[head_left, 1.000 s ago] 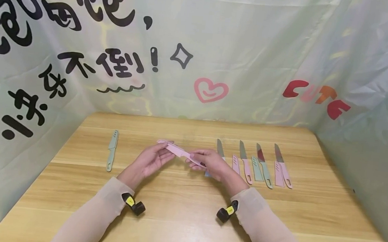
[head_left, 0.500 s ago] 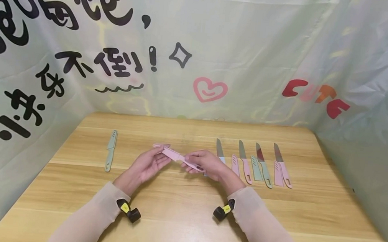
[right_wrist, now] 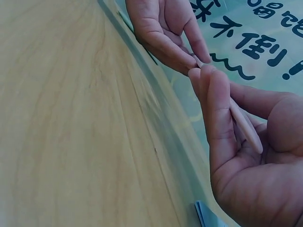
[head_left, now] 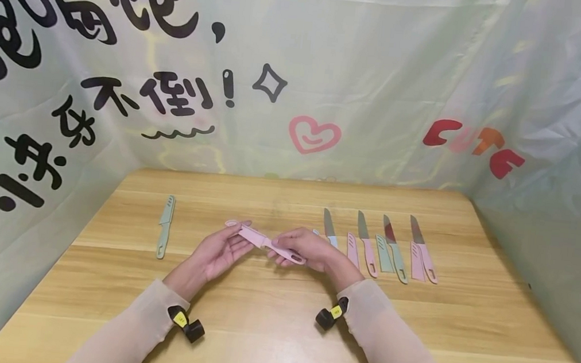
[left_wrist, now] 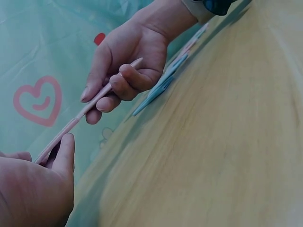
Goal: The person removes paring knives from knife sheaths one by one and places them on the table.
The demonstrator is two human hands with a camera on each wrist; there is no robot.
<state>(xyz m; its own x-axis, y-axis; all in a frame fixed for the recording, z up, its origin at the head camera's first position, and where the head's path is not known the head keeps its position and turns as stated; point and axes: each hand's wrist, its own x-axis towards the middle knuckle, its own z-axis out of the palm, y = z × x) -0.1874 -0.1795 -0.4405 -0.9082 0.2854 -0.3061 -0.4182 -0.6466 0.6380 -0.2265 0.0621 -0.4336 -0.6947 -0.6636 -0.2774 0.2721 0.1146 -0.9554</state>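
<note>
Over the middle of the table, both hands hold a pink knife (head_left: 286,254) with its blade inside a pink sheath (head_left: 253,236). My left hand (head_left: 218,251) pinches the sheath near its tip, thumb on top and fingers beneath. At the other end, my right hand (head_left: 310,249) grips the handle between thumb and curled fingers, leaving the slotted butt showing. In the left wrist view the knife handle (left_wrist: 106,90) and sheath (left_wrist: 57,140) form one straight line, above the table. The right wrist view shows the handle (right_wrist: 246,127) lying across the right palm.
A green sheathed knife (head_left: 165,228) lies at the left of the table (head_left: 266,341). On the right lie several bare knives, including a pink one (head_left: 368,246) and a green one (head_left: 395,251), with sheaths (head_left: 384,253) beside them. A blue-handled knife (head_left: 329,225) is partly behind my right hand.
Both hands have shifted slightly left and nearer the body with the sheathed knife. The handle has turned, so its slot shows more plainly. The other knives stay put.
</note>
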